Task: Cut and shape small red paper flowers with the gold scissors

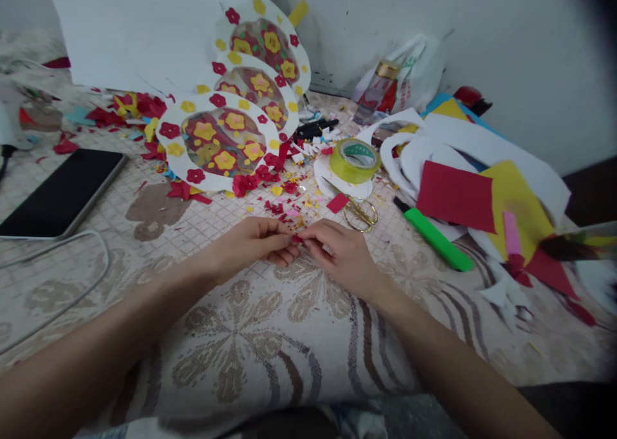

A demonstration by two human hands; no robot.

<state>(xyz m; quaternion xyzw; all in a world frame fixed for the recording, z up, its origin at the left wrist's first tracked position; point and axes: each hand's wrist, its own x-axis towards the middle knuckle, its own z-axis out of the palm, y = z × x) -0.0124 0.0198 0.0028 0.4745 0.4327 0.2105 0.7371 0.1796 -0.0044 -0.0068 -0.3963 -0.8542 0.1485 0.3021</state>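
Observation:
My left hand [260, 241] and my right hand [340, 252] meet at the middle of the table, fingertips pinched together. Between them is a small piece of red paper [297, 238], mostly covered by the fingers, so its shape is hard to make out. Just beyond the hands lie gold-handled scissors [360, 215], a small red paper rectangle [337, 202] and many tiny red, yellow and pink scraps [284, 207]. A roll of yellow-green tape [355, 161] rests on a white paper piece behind the scissors.
Flower-decorated white paper rings [219, 142] lean at the back. A phone [62, 191] and white cable [103, 259] lie left. On the right are a green highlighter [438, 238], red paper [456, 196], yellow paper [518, 195] and white offcuts. A gold-capped bottle [377, 92] stands behind.

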